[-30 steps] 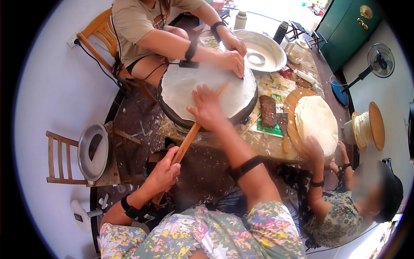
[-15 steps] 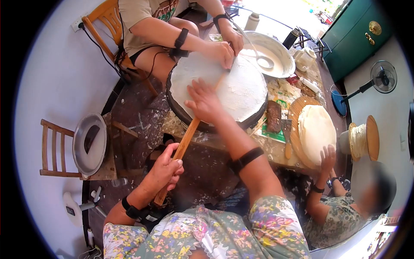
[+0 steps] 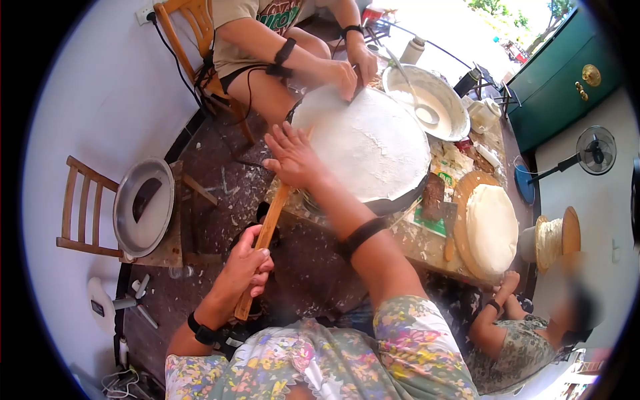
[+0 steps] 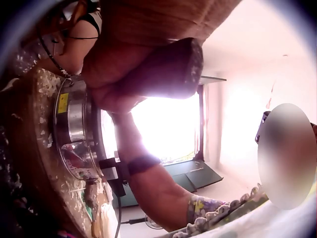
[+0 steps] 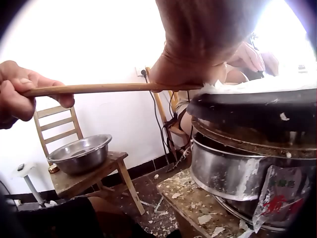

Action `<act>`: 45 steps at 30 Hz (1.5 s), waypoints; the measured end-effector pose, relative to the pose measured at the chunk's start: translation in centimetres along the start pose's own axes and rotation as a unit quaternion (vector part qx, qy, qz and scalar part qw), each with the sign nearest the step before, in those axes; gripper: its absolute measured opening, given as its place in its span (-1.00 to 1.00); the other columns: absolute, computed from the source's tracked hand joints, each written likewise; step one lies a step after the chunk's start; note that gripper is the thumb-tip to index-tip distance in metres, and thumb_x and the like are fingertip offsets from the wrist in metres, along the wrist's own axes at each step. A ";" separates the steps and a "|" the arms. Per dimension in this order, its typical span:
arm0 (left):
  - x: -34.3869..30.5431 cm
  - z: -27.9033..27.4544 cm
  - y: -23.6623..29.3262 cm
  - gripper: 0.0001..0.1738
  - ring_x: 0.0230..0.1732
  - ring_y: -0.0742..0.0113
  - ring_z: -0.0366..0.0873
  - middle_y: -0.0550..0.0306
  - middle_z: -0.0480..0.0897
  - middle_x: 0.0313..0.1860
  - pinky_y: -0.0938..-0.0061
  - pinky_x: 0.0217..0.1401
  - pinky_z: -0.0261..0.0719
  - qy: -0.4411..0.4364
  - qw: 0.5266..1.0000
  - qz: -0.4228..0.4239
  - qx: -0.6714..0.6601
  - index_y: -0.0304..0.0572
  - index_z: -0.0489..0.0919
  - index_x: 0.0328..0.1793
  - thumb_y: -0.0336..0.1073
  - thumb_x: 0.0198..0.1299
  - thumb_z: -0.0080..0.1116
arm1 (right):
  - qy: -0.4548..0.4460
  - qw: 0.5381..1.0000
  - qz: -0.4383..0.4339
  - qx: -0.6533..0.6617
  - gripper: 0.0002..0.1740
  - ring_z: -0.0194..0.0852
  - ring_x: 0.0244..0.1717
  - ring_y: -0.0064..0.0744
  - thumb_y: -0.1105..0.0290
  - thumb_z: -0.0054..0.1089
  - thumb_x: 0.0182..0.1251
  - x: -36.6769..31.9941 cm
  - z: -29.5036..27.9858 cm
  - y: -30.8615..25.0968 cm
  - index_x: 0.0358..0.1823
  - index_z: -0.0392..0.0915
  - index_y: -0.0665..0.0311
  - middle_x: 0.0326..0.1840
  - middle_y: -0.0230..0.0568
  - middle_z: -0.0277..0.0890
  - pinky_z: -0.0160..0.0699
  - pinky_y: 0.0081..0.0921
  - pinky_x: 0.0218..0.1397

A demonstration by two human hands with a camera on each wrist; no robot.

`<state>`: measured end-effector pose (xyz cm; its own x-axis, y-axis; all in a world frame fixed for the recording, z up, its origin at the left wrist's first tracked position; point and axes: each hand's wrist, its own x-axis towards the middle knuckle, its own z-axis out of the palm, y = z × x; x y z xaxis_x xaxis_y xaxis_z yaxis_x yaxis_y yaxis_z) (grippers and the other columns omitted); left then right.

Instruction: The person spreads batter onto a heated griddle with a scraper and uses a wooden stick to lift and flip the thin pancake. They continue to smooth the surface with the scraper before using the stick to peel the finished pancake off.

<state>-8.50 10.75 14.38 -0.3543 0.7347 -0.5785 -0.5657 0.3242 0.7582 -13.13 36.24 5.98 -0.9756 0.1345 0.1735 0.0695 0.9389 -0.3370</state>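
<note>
Your left hand [image 3: 250, 263] is curled tight around the lower part of a long, flat wooden stick [image 3: 273, 213]. The fingers wrap over it and the thumb sits on top. The stick is pale and smooth, and it slants up from that grip to the near rim of the griddle [image 3: 390, 203], where its far end slips under your right hand [image 3: 293, 157].

That right hand holds nothing. Its fingers are straight and fanned, and the palm presses flat on the edge of the thin white sheet [image 3: 367, 143]. The sheet is round with a matte, slightly mottled face, and it covers nearly the whole dark griddle top. In the right wrist view its ragged edge overhangs the blackened rim. A shiny steel drum [image 5: 233, 168] stands under the griddle.

Across the sheet, another person's hand [image 3: 343, 73] rests on the far rim. Just beyond it, a wide metal basin [image 3: 400, 83] holds smooth white batter with a ladle [image 3: 427, 115] lying in it. The wooden table [image 3: 407, 237] is crusted with dried flakes. Near its right end, a round woven tray [image 3: 461, 220] carries a stack of pale discs [image 3: 492, 227]. To your left, well apart from the table, a steel bowl [image 3: 120, 213] sits on a slatted wooden chair [image 3: 80, 207].
</note>
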 end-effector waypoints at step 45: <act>-3.4 -0.2 -5.3 -0.43 -0.77 0.63 0.10 0.30 0.26 -0.56 0.63 -0.80 0.21 0.004 0.999 0.032 -0.007 0.02 0.09 0.47 -0.43 0.34 -0.17 | 0.088 0.917 0.128 0.368 -0.35 0.47 -0.48 0.15 -0.17 0.00 0.37 -1.9 -0.8 -6.1 -0.59 0.58 0.28 -0.59 0.06 0.47 0.41 -0.07 -0.34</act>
<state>-4.47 6.45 12.26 -0.3966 0.7485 -0.5314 -0.5516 0.2684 0.7897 -11.56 30.47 8.43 -0.8937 0.4303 0.1273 0.0677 0.4097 -0.9097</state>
